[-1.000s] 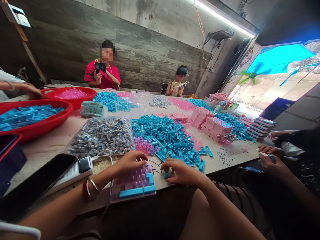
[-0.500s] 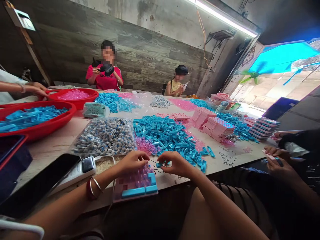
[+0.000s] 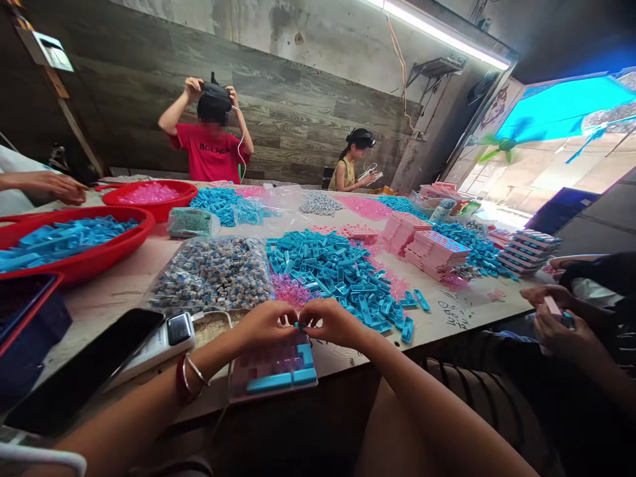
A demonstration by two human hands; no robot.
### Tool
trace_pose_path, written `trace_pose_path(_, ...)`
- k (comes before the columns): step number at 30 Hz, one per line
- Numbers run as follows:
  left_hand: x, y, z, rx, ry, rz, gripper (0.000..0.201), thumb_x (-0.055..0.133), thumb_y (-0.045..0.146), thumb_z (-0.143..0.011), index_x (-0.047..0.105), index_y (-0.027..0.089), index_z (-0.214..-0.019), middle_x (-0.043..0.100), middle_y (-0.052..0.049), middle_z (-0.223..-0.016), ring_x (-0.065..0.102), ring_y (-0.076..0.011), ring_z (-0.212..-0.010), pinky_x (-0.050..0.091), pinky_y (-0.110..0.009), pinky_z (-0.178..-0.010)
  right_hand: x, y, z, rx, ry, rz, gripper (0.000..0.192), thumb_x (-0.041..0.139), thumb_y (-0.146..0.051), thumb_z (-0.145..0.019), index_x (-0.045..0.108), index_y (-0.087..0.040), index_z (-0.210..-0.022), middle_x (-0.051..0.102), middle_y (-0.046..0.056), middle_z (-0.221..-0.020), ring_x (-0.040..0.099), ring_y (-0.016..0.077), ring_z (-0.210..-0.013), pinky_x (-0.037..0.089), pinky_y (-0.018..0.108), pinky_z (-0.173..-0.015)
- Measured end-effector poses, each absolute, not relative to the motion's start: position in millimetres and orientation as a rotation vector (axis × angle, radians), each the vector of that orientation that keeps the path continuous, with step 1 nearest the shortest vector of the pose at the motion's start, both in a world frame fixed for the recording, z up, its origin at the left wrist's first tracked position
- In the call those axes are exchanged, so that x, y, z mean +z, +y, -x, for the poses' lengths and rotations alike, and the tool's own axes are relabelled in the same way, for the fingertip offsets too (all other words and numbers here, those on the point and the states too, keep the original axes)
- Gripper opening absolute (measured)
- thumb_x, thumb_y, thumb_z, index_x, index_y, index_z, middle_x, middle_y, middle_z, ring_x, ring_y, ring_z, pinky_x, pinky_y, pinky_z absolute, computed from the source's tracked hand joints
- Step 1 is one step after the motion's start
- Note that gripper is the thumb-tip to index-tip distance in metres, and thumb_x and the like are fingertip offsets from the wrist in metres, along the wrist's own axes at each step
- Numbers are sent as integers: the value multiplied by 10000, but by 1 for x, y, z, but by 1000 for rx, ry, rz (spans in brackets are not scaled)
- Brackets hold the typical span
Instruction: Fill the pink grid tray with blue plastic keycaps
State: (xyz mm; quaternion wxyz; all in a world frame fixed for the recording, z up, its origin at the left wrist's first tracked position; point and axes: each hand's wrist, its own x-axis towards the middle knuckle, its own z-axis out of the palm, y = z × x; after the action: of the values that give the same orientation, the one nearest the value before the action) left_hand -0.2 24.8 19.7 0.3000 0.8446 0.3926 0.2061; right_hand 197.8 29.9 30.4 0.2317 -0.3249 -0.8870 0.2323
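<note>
Hands meet over a pink keypad (image 3: 272, 368) at the near edge of a crowded table (image 3: 109, 288): the left hand (image 3: 265, 323) and right hand (image 3: 332, 322) are both curled, fingertips touching around a small blue keycap (image 3: 299, 325) pinched between them just above the keypad's top row. Larger blue keys already fill the keypad's lower right corner. Bangles circle the left wrist. Just beyond the hands lies a heap of blue keycaps (image 3: 338, 271), with a smaller scatter of clear pink keycaps (image 3: 288, 289) beside it and a clear bag of grey switches (image 3: 211, 271) to the left. A phone (image 3: 84, 371) and a white power bank (image 3: 159, 339) rest near the left forearm. Red bowls (image 3: 99, 252) hold more blue and pink keycaps at far left. Stacks of finished keypads (image 3: 432, 255) stand farther right. A co-worker's hands (image 3: 559, 324) hold a small pink part at right; two more people sit along the far wall.
</note>
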Motion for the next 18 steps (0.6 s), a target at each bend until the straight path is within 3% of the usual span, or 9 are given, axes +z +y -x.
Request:
trace_pose_path(7,15,26,-1,591,1060,-2142,158,588,299,-751,661,169,-803,657,2,-739,571,-128,-677,378,-198,-602,26,33,-202,706,-2411,766,159,639,-49,-724,723,-179,-761,699,39,-815,646,140,-729,493,226,-667)
trace_pose_path(18,15,27,-1,559,953,-2174,329,525,445,-822,700,167,-825,676,-10,-737,563,-119,-658,362,-192,-588,26,30,-203,728,-2381,789,159,649,-48,-723,730,-181,-757,687,42,-791,643,140,-719,488,226,-657)
